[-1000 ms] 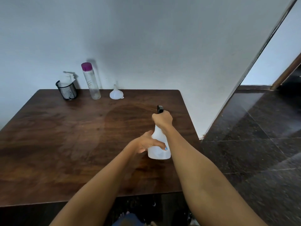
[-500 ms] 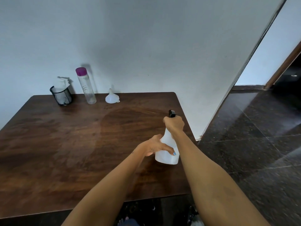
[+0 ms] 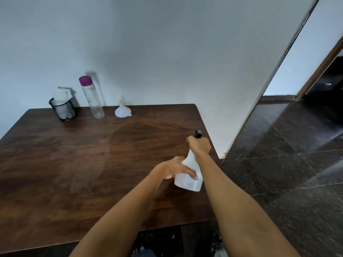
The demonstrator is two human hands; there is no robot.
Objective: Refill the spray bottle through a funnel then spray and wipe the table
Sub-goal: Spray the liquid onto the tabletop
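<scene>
White translucent plastic is sitting under both hands: the spray bottle is standing near the right edge of the table, toward the front, tilted slightly. The left hand is wrapping its fingers round the bottle's body, holding it steady. The right hand is clenching round the neck and head, with only the black tip of the nozzle poking out above the knuckles.

Judging by this grip, the person is probably unscrewing the spray head, the opening step of the refill; whether the head is already loose cannot be told, as the right hand is covering the joint. The next move is likely calling for the head to come off and be set aside, then for a reach to the back of the table, where the funnel is resting mouth down, well apart from the bottle. Just left of it, the tall clear bottle with a purple cap is standing upright, presumably the refill. Further left, a black mesh cup is holding something white, perhaps the wiping cloth.

The spray bottle is looking pale and cloudy, wide at the base and narrowing to the neck. No liquid level is showing clearly through its wall, so it is seeming close to empty and light, and likely to tip if the left hand lets go during twisting.
</scene>
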